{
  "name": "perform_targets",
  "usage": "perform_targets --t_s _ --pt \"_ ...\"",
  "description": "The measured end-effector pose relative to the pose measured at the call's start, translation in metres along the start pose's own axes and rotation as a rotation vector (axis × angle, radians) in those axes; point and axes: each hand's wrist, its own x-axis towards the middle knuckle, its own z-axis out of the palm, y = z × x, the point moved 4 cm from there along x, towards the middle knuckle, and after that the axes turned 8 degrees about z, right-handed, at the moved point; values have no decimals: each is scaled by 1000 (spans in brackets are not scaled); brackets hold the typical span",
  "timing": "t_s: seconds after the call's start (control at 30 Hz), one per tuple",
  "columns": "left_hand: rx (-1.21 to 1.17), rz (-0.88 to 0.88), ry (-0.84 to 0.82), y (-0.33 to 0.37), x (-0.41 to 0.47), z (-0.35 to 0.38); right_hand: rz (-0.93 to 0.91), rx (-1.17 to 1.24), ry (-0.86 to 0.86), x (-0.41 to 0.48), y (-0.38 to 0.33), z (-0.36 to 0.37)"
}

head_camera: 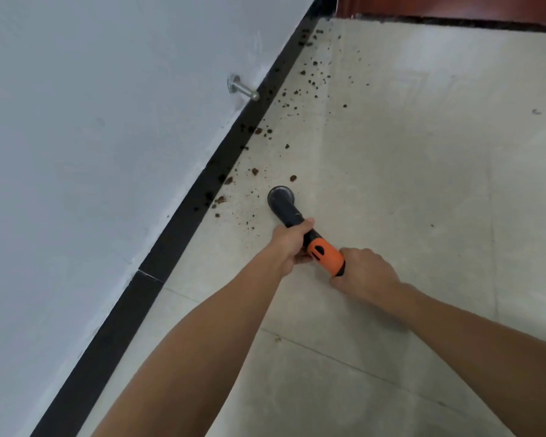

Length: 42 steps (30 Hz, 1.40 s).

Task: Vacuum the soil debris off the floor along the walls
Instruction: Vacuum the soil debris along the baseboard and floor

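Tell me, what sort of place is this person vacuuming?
Most likely a room in a home: a pale tiled floor, a white wall with a black skirting board, a metal door stopper on the wall, and a reddish wooden door at the far end.

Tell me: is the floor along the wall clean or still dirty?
Still dirty. Soil crumbs lie scattered beside the black baseboard, ahead of the vacuum.

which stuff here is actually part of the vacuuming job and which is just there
Part of the job:
handheld vacuum, gripped by the left hand and right hand
soil debris scattered on the floor along the black skirting board

Just there:
metal door stop on the wall
red-brown woodwork at the top
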Motion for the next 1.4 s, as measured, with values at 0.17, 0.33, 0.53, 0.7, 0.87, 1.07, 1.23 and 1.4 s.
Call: perform_targets --t_s 0.17,0.33,0.53,0.7,0.87,1.07,1.23,1.4 --pt "25 -66 -26 -53 -61 -24 -119 -178 -54 -53 10 23" --pt "-11 -99 45 -92 -114 -48 -219 -225 -178 -92 3 49" --pt "2 -26 19 -41 -56 -48 -116 -155 -5 -45 -19 27" --pt "-44 -36 34 -31 -44 -45 -118 -104 -20 -39 -22 22" --pt "-72 -82 66 -73 -93 -56 -239 -211 -105 -69 -16 41" --pt "-66 -13 63 -21 -15 -50 -142 -160 36 -5 -30 14" --pt "-61 15 74 23 39 -41 -98 -60 39 49 -42 -8" --pt "-88 -54 83 -15 -15 -53 -195 -182 -55 11 -33 9"
